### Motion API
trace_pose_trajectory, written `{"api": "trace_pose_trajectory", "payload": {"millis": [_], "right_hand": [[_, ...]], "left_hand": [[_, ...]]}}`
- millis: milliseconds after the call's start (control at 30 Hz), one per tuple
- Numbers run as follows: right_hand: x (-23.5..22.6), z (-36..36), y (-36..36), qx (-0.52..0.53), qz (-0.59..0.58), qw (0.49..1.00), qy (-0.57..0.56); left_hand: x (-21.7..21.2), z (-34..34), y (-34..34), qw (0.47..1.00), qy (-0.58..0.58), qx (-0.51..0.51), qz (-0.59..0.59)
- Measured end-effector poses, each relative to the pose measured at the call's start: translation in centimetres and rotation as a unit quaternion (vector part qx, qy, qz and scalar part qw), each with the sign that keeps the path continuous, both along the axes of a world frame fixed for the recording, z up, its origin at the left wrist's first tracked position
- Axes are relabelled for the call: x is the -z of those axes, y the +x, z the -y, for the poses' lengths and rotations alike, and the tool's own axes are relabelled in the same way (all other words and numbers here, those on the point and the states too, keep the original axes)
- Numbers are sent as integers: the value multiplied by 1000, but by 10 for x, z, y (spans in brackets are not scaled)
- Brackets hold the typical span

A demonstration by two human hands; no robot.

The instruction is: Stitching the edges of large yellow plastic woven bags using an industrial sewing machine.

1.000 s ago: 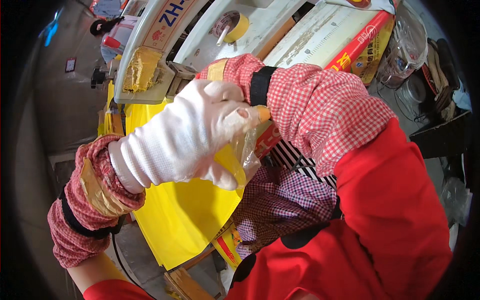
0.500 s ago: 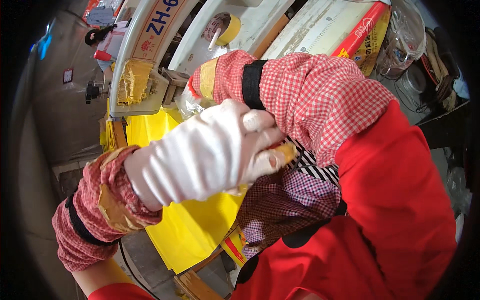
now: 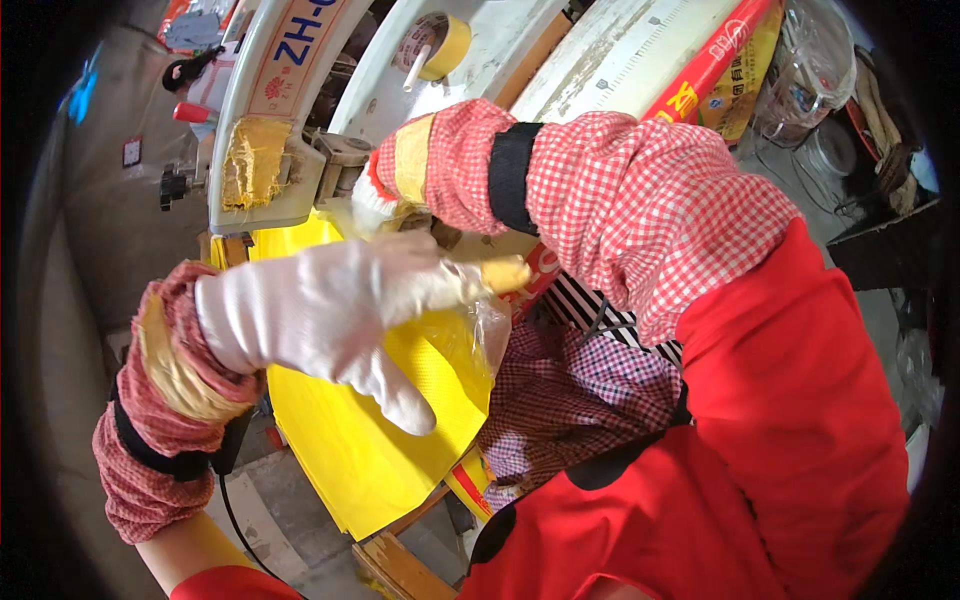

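Note:
My left hand (image 3: 335,310), in a white glove with a yellow-wrapped fingertip, is open above a yellow sheet (image 3: 390,455). Its fingers stretch to the right and the thumb stands apart, pointing down. My right hand (image 3: 374,204), also gloved in white, is beside the metal fitting (image 3: 345,150) at the end of the white machine (image 3: 262,160). The right sleeve hides most of that hand, so its grip does not show. A piece of clear plastic (image 3: 490,328) lies at the sheet's right edge. Part of something red with pale markings shows below the right sleeve.
A yellow tape roll (image 3: 447,50) and a white stick (image 3: 417,70) rest on the machine's body. Behind the right arm are a red-and-yellow package (image 3: 715,60) and a clear plastic bag (image 3: 805,75). Another person (image 3: 205,85) is at the far left. Checked cloth (image 3: 580,400) covers my lap.
My left hand has drawn back to the left from beside the right sleeve, and its fingers have straightened. The clear plastic and the red surface have come into sight. The view has shifted slightly.

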State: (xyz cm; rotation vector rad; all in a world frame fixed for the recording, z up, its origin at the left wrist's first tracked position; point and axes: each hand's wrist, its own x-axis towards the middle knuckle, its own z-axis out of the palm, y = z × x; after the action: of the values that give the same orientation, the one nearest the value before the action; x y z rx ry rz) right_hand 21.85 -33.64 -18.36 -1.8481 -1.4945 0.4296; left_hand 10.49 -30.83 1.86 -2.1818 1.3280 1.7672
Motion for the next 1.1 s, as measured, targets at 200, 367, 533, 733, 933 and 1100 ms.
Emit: {"api": "trace_pose_trajectory", "payload": {"millis": [200, 367, 533, 733, 933, 1100], "right_hand": [[-16, -28, 16, -28, 80, 996, -14], [-23, -50, 17, -57, 131, 989, -41], [-26, -58, 9, -77, 164, 982, -59], [-11, -76, 3, -140, 354, 925, 0], [-61, -62, -95, 241, 87, 943, -214], [-71, 23, -243, 227, 401, 886, -46]], "left_hand": [[-16, -7, -18, 987, 109, -30, -117], [-37, -23, -1, 912, 212, -350, 35], [-36, -35, -33, 921, 386, -8, -51], [-50, -53, -104, 878, 474, 63, 18], [-9, -47, -186, 988, 60, 138, 12], [29, -33, -196, 973, -192, 109, 63]]}}
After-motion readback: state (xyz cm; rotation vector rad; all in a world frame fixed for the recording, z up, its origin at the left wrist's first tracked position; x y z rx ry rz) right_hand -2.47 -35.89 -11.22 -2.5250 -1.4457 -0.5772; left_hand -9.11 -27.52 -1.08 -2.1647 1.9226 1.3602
